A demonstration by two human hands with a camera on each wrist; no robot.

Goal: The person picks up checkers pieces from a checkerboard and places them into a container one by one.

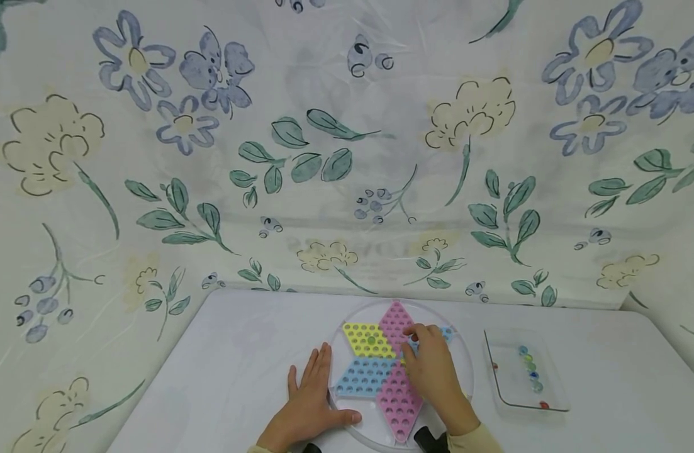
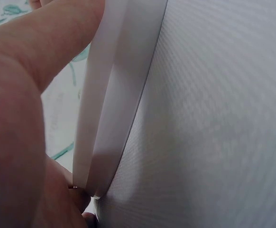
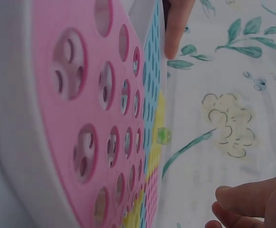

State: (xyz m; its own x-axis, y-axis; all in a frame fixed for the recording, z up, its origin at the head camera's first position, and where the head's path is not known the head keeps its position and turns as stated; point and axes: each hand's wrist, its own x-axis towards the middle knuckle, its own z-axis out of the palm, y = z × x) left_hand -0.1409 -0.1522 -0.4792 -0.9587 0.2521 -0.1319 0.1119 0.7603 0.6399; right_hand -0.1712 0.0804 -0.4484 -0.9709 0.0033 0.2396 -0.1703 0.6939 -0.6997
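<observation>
A round white board (image 1: 366, 421) carries a star of pink (image 1: 400, 402), yellow (image 1: 360, 332) and blue (image 1: 363, 377) holed sections. One green marble (image 1: 372, 340) sits in the yellow section and also shows in the right wrist view. My left hand (image 1: 309, 402) rests at the board's left side, its fingers extended along the rim (image 2: 112, 90) and its thumb over the edge. Above the board's right half, my right hand (image 1: 434, 371) pinches a small dark red marble (image 1: 414, 338) between thumb and fingertips. That marble is mostly hidden, and the right wrist view does not show it.
A clear plastic box (image 1: 559, 377) stands to the right of the board on the white table (image 1: 211, 365). Inside it lie several blue and green marbles (image 1: 530, 365) and a red marble (image 1: 543, 405). A flower-patterned cloth (image 1: 324, 207) hangs behind the table.
</observation>
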